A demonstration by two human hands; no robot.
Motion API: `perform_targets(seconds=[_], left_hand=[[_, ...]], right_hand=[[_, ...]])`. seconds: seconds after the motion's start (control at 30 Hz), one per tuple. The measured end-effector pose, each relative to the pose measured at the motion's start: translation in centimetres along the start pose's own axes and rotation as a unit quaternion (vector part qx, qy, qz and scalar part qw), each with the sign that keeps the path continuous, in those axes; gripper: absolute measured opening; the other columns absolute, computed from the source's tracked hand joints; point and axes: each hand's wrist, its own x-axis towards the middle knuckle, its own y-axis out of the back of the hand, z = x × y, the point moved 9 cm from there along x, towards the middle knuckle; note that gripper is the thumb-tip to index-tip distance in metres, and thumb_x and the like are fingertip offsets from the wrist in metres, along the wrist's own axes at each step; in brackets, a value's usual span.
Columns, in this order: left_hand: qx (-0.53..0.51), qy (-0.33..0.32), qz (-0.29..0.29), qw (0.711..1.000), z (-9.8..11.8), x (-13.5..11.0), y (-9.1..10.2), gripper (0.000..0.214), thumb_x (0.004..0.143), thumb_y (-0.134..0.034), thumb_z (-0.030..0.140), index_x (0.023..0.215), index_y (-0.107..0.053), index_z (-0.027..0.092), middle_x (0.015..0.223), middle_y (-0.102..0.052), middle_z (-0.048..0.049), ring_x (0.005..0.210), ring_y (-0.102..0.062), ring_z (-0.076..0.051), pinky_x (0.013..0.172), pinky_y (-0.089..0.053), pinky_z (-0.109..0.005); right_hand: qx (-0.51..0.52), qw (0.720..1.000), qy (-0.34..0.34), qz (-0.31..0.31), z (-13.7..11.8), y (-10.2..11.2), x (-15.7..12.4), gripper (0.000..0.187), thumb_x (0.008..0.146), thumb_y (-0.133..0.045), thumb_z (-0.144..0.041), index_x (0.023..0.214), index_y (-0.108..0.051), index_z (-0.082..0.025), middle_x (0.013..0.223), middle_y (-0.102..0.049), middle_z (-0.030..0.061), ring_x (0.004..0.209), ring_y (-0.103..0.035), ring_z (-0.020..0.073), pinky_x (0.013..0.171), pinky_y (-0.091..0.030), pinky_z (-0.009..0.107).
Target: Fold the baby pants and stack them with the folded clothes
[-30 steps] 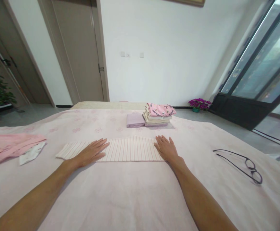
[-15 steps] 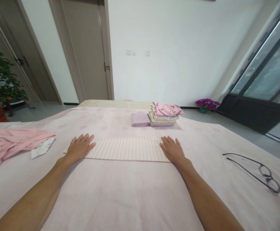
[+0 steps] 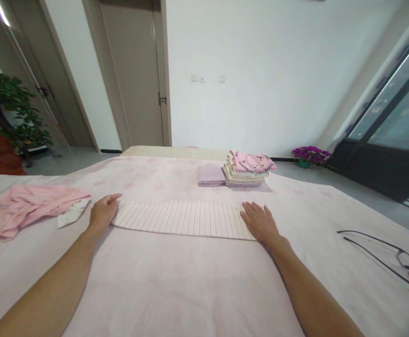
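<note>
A long folded strip of pink-and-white striped cloth point(image 3: 183, 219) lies flat across the bed in front of me. At its left end, my left hand point(image 3: 104, 211) is closed, fingers curled around the edge and partly hidden from view. My right hand point(image 3: 260, 221) rests palm down on the opposite end, its fingers stretched out. Beyond the strip is a stack of folded clothes point(image 3: 248, 169) topped by a pink printed piece, with a folded lilac cloth point(image 3: 211, 175) beside it.
A crumpled pink garment point(image 3: 39, 206) with white parts lies to the left on the pink bedspread point(image 3: 176, 290). Black-framed eyeglasses point(image 3: 387, 257) sit at the right. Past the bed stand purple flowers point(image 3: 311, 155), a leafy plant point(image 3: 11, 107) and a closed door point(image 3: 134, 75).
My left hand has gone from lying flat on the striped cloth to curling at its left end, slightly further left. My right hand still lies flat. The whole view has shifted a little.
</note>
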Motion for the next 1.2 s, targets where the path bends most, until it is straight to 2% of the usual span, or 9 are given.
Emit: perform_targets(seconds=[0.1, 0.33, 0.43, 0.53, 0.7, 0.83, 0.9, 1.03, 1.2], left_hand=[[0.034, -0.009, -0.002, 0.999, -1.2, 1.0, 0.7, 0.043, 0.079, -0.051, 0.037, 0.112, -0.071, 0.020, 0.108, -0.074, -0.0081, 0.099, -0.067, -0.027, 0.082, -0.050, -0.035], [0.083, -0.010, -0.105, 0.991, -2.0, 2.0, 0.4, 0.048, 0.063, -0.067, 0.057, 0.093, -0.071, 0.019, 0.098, -0.076, -0.0101, 0.093, -0.068, -0.031, 0.075, -0.048, -0.034], [0.119, 0.000, -0.106, 0.987, -1.7, 1.8, 0.3, 0.047, 0.059, -0.068, 0.058, 0.086, -0.069, 0.020, 0.091, -0.075, -0.0095, 0.086, -0.068, -0.031, 0.067, -0.046, -0.032], [0.132, -0.011, -0.097, 0.986, -0.9, 1.1, 0.3, 0.038, 0.064, -0.064, 0.054, 0.082, -0.067, 0.020, 0.086, -0.074, -0.0073, 0.082, -0.067, -0.028, 0.065, -0.044, -0.030], [0.032, -0.066, -0.061, 0.995, 1.7, -0.4, 1.0, 0.037, 0.071, -0.059, 0.048, 0.092, -0.065, 0.018, 0.091, -0.073, -0.0059, 0.085, -0.068, -0.023, 0.071, -0.047, -0.027], [-0.021, -0.002, -0.045, 0.999, 1.8, -1.1, 1.7, 0.042, 0.066, -0.067, 0.045, 0.095, -0.066, 0.015, 0.089, -0.074, -0.0091, 0.081, -0.069, -0.025, 0.065, -0.049, -0.028], [-0.033, 0.023, -0.063, 0.997, 1.8, -1.2, 1.6, 0.041, 0.063, -0.070, 0.045, 0.091, -0.068, 0.015, 0.087, -0.074, -0.0101, 0.081, -0.069, -0.028, 0.062, -0.049, -0.030], [-0.066, 0.038, -0.146, 0.986, 1.7, -1.5, 0.3, 0.041, 0.059, -0.072, 0.050, 0.079, -0.070, 0.014, 0.073, -0.073, -0.0090, 0.074, -0.068, -0.030, 0.059, -0.047, -0.032], [-0.113, 0.017, -0.119, 0.986, 2.0, -1.6, 0.3, 0.047, 0.063, -0.069, 0.053, 0.093, -0.070, 0.016, 0.080, -0.074, -0.0054, 0.076, -0.068, -0.025, 0.058, -0.048, -0.028]], right_hand=[[0.000, 1.000, -0.001, 0.008, 0.0, 0.1, 0.0, 0.054, 0.102, -0.025, -0.042, 0.147, -0.043, -0.019, 0.152, -0.044, 0.0076, 0.144, -0.032, 0.0263, 0.117, -0.017, 0.054], [-0.004, 1.000, 0.001, 0.007, 0.1, 0.0, 0.1, 0.054, 0.101, -0.026, -0.042, 0.147, -0.043, -0.020, 0.151, -0.045, 0.0098, 0.142, -0.034, 0.0271, 0.115, -0.020, 0.053], [-0.004, 1.000, 0.002, 0.008, 0.1, -0.1, 0.1, 0.053, 0.101, -0.027, -0.042, 0.146, -0.044, -0.020, 0.151, -0.046, 0.0095, 0.142, -0.035, 0.0269, 0.115, -0.020, 0.053], [-0.008, 1.000, 0.006, 0.015, 0.0, 0.1, 0.1, 0.052, 0.101, -0.028, -0.041, 0.146, -0.044, -0.020, 0.150, -0.047, 0.0094, 0.140, -0.037, 0.0270, 0.115, -0.020, 0.053], [-0.007, 1.000, 0.012, 0.021, -0.1, 0.2, 0.1, 0.052, 0.100, -0.028, -0.040, 0.145, -0.045, -0.019, 0.149, -0.048, 0.0100, 0.139, -0.039, 0.0263, 0.115, -0.022, 0.053], [-0.005, 1.000, 0.010, 0.016, 0.0, 0.2, 0.1, 0.053, 0.100, -0.027, -0.041, 0.145, -0.045, -0.020, 0.150, -0.048, 0.0097, 0.138, -0.039, 0.0263, 0.115, -0.022, 0.052], [-0.004, 1.000, 0.011, 0.016, 0.0, 0.2, 0.1, 0.053, 0.100, -0.026, -0.041, 0.145, -0.045, -0.019, 0.150, -0.047, 0.0100, 0.138, -0.039, 0.0264, 0.115, -0.022, 0.052], [-0.001, 1.000, 0.011, 0.017, 0.1, 0.0, 0.2, 0.053, 0.101, -0.026, -0.041, 0.145, -0.045, -0.019, 0.150, -0.047, 0.0101, 0.138, -0.039, 0.0265, 0.114, -0.021, 0.053], [-0.011, 1.000, 0.002, 0.025, -0.1, 0.3, 0.0, 0.051, 0.101, -0.029, -0.039, 0.144, -0.046, -0.019, 0.149, -0.048, 0.0094, 0.140, -0.037, 0.0274, 0.116, -0.017, 0.054]])
